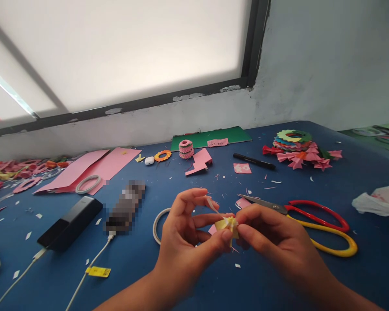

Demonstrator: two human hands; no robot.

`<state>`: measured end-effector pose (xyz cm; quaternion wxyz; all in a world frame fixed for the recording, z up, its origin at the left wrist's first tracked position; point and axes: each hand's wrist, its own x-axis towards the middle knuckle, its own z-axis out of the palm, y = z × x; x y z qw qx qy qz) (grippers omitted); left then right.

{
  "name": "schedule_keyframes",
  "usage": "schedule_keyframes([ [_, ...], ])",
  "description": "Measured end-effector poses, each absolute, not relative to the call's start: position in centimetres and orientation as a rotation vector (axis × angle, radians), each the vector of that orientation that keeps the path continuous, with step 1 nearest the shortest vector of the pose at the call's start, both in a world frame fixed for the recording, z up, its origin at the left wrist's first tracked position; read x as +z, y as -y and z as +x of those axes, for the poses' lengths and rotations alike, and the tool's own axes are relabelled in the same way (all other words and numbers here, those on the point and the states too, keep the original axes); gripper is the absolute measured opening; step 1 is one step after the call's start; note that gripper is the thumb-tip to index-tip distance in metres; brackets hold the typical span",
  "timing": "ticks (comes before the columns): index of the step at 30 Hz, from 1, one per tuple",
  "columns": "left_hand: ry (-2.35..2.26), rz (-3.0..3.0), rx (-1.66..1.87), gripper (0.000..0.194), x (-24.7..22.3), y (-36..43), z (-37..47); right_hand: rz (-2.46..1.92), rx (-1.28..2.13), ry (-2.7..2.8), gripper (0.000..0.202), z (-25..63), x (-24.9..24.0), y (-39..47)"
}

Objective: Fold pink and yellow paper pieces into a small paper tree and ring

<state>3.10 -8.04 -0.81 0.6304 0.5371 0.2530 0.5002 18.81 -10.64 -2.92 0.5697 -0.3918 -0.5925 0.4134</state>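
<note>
A small folded yellow paper piece (228, 225) is held between both hands above the blue table. My left hand (194, 233) pinches it from the left with thumb and a finger, the other fingers curved; a thin white strip rises from it near those fingers. My right hand (275, 237) grips the piece's right side between thumb and forefinger. Scissors (330, 248) with one red and one yellow handle lie behind and right of my right hand. A white tape roll (156, 224) is partly hidden behind my left hand.
A black power bank (69, 222) and a blurred phone (125, 209) with white cables lie left. Pink paper sheets (119, 162), a green board (235, 134), a black pen (254, 161) and stacked paper rings (293, 140) sit farther back. A crumpled white bag (379, 203) is at right.
</note>
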Motion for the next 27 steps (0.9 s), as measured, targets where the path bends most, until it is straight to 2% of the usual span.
schedule_keyframes([
  [8,-0.616,1.373,1.176,0.047,-1.2,8.2,3.0,-0.964,0.906,1.428,0.006,18.7,-2.9,10.5],
  [15,-0.843,1.558,1.345,0.038,-1.3,5.2,2.1,-1.141,0.754,1.409,0.010,19.7,-2.9,9.9],
  [20,-1.088,1.646,0.974,0.035,-3.4,0.6,0.4,-1.203,0.702,1.285,0.015,20.7,-3.2,8.8],
  [27,-1.128,1.781,0.817,0.037,-6.6,-1.3,0.5,-1.219,0.742,1.347,0.020,20.7,-3.4,7.8],
])
